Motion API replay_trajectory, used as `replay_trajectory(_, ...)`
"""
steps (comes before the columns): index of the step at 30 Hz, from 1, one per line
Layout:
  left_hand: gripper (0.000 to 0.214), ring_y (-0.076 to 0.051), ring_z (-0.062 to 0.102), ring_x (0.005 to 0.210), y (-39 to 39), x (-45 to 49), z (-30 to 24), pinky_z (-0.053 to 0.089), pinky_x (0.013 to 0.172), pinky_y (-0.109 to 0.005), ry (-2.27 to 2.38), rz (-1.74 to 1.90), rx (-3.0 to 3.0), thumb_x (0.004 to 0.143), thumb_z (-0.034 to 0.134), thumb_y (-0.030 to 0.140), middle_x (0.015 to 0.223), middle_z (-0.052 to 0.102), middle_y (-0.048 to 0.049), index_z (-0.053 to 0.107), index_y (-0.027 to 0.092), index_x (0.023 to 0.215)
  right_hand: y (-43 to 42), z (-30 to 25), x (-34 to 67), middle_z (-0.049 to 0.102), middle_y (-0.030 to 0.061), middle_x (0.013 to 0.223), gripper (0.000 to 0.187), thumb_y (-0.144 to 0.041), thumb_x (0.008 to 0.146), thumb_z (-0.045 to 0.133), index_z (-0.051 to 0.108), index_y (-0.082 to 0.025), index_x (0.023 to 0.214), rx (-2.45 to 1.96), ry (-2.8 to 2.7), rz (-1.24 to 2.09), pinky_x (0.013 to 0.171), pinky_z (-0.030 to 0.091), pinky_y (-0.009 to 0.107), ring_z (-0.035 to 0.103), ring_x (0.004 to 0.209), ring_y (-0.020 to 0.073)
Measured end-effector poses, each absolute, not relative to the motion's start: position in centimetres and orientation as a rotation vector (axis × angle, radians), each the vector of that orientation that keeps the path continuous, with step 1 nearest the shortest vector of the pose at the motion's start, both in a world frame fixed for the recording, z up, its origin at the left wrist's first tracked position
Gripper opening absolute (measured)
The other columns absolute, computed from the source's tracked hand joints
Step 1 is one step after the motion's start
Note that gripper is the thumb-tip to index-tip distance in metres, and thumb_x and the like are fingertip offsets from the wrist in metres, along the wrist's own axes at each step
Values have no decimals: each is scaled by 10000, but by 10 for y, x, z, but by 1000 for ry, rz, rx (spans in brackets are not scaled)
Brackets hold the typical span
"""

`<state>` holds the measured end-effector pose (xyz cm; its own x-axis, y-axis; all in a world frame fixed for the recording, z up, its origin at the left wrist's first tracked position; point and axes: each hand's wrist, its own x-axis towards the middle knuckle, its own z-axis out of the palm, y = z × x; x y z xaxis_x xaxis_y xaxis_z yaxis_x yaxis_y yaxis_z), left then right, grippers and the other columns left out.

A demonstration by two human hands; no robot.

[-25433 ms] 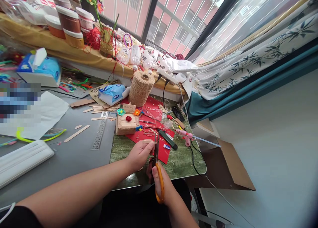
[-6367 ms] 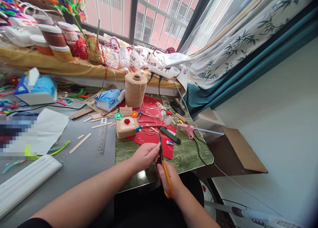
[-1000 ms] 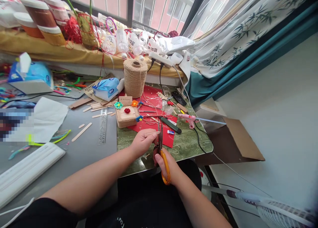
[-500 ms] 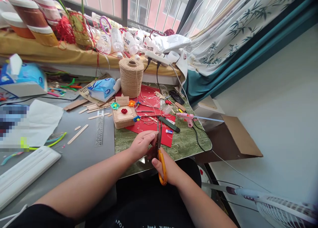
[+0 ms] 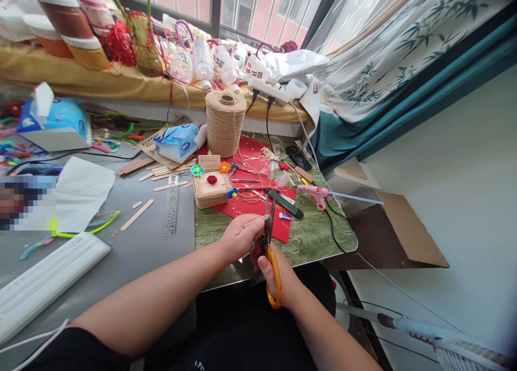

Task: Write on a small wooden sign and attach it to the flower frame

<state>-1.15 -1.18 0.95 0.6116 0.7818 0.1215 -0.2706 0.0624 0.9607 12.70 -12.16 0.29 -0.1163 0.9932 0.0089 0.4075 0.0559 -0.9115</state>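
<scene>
My left hand point(image 5: 239, 236) pinches a thin wooden craft stick point(image 5: 256, 219) at the front edge of the green table. My right hand point(image 5: 278, 277) grips orange-handled scissors point(image 5: 271, 258), blades pointing up and meeting the stick's right end. Just beyond lie a red paper sheet point(image 5: 258, 198), a small box of sticks point(image 5: 211, 189) with a red flower on top, and a black-handled tool point(image 5: 284, 203).
A twine spool point(image 5: 225, 123) stands behind the red sheet. A pink glue gun point(image 5: 318, 195) and its cord lie at right. Loose sticks, a ruler point(image 5: 172, 205), tissue packs and white paper cover the grey table at left. A cardboard box point(image 5: 388, 231) sits on the floor.
The view has shifted slightly, so everything sits a little further right. My hands keep the same hold on the stick and scissors, blades still at the stick.
</scene>
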Motion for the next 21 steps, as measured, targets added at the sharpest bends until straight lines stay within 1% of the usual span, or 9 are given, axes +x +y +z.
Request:
replay_trajectory(5,450,-106,393,561,-7,-12,7,327,567,-275,447,870,1269,970,501,417,570,421,34,432,197,583,-121,2,130,589,67,818,420,-612,1048,407,588,-233,1045,-1447,-1596,1040,710,544,393,611,807,268)
replay_trajectory(8,447,-105,388,554,-7,-11,6,325,567,-278,426,872,1267,971,497,408,565,423,34,427,200,581,-122,2,132,585,58,789,413,-599,1051,416,597,-230,1009,-1469,-1575,1053,684,541,379,603,768,254)
replay_trajectory(12,452,-107,411,554,-8,-11,5,352,578,-274,427,873,1270,972,498,418,565,444,30,436,198,582,-123,0,132,591,56,798,404,-596,1051,425,591,-228,1027,-1483,-1551,1061,634,518,360,582,716,234)
replay_trajectory(16,463,-121,478,576,-10,-11,6,401,598,-273,459,854,1282,976,491,455,589,497,13,475,192,596,-123,-3,129,585,48,812,420,-617,1051,405,578,-239,1108,-1482,-1534,1076,599,486,357,565,653,217)
replay_trajectory(19,479,-130,496,574,-12,-11,8,406,581,-272,494,843,1293,977,482,481,584,500,8,479,195,593,-123,-5,127,609,58,830,431,-626,1051,392,577,-246,1140,-1486,-1530,1069,608,490,371,578,651,223)
replay_trajectory(21,485,-135,500,576,-12,-12,9,406,577,-271,511,843,1300,975,480,489,580,499,5,475,197,588,-122,-5,125,620,66,838,428,-623,1053,390,579,-247,1129,-1495,-1533,1054,619,499,382,586,662,229)
